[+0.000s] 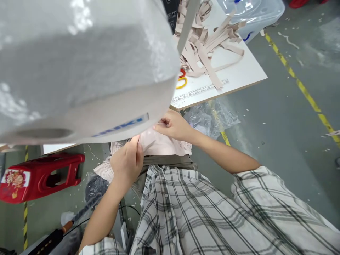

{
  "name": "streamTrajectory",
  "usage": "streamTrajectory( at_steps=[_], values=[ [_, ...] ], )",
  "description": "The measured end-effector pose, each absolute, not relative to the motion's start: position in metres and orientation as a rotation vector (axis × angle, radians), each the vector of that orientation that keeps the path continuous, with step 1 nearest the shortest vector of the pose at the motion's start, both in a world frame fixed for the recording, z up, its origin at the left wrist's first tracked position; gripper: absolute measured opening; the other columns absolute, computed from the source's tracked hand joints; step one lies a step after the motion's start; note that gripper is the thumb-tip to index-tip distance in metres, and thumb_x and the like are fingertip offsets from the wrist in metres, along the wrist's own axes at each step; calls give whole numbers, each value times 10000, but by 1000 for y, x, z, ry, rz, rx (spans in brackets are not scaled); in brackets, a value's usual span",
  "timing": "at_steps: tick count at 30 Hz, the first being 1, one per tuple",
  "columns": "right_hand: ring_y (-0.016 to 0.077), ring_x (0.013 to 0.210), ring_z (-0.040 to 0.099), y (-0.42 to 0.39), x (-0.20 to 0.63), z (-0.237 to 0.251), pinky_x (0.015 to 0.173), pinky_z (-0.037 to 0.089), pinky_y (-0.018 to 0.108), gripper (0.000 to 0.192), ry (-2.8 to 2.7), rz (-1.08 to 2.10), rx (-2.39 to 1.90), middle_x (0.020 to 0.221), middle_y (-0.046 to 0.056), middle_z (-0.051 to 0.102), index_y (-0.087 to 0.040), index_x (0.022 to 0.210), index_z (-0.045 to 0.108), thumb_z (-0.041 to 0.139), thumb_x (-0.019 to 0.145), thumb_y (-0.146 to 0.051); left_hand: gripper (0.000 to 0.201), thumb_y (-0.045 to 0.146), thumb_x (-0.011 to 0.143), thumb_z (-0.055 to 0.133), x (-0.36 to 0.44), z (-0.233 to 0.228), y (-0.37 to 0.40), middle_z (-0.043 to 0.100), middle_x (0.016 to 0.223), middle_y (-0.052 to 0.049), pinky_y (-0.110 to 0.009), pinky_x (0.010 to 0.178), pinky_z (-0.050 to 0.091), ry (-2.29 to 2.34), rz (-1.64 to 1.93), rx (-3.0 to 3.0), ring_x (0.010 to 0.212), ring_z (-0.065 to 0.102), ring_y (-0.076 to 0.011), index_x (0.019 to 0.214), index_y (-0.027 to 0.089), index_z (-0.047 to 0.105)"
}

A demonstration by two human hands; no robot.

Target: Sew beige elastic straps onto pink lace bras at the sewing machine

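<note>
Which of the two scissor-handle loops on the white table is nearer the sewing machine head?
The red loop. It sits partly tucked behind the edge of the sewing machine head, while the yellow loop lies just below it, fully visible on the white table.

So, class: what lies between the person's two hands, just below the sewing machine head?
In the head view, pale pink fabric spans the gap between the left hand and right hand; both hold it, under the sewing machine head.

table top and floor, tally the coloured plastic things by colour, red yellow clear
red: 2, scissor handle loop and stool
yellow: 1, scissor handle loop
clear: 1, bin
total: 4
</note>
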State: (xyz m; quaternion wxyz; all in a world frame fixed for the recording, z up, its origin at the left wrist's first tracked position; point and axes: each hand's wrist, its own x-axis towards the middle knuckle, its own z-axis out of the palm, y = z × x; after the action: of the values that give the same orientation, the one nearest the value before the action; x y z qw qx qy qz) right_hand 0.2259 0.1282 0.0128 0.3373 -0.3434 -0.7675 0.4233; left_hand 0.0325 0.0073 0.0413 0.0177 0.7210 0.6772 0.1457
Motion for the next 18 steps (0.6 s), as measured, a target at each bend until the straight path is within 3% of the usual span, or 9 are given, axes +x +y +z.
streamTrajectory(
  at_steps=[5, 9, 11, 14, 18],
  values=[
    [126, 722, 540, 123, 237, 1, 623, 445, 257, 384, -1954, 1026, -950, 1061, 58, 645, -215, 1225, 618, 636, 907, -429, 321, 457, 974, 517, 22, 44, 10, 717, 1035, -77, -284, 767, 516, 1940, 795, 1708, 903, 675, -193, 1110, 188, 624],
    [110, 641, 517, 93, 246, 4, 595, 386, 245, 235, -1980, 1207, -995, 769, -4, 632, -181, 940, 685, 596, 940, -398, 345, 498, 938, 563, 15, 41, 15, 726, 996, -55, -304, 806, 527, 1594, 583, 1486, 913, 670, -210, 1046, 189, 675],
    [106, 626, 520, 68, 247, 12, 583, 382, 242, 231, -1945, 1406, -974, 715, -14, 618, -185, 859, 681, 606, 939, -388, 333, 495, 920, 597, 14, 37, 11, 733, 992, -49, -311, 819, 534, 1384, 575, 1382, 929, 677, -218, 1025, 196, 701],
    [104, 608, 519, 30, 237, 22, 554, 397, 239, 235, -1756, 1775, -887, 738, -8, 633, -195, 886, 671, 630, 927, -423, 285, 455, 923, 611, 9, 38, -5, 736, 902, -44, -292, 761, 543, 1248, 719, 1199, 841, 686, -196, 956, 198, 728],
    [121, 664, 541, 8, 195, 14, 583, 438, 251, 327, -1661, 2048, -776, 838, 18, 649, -198, 1033, 665, 618, 922, -503, 294, 452, 924, 614, -19, 56, -37, 716, 787, -34, -256, 619, 498, 1543, 860, 1155, 683, 633, -156, 896, 187, 739]
  ],
)
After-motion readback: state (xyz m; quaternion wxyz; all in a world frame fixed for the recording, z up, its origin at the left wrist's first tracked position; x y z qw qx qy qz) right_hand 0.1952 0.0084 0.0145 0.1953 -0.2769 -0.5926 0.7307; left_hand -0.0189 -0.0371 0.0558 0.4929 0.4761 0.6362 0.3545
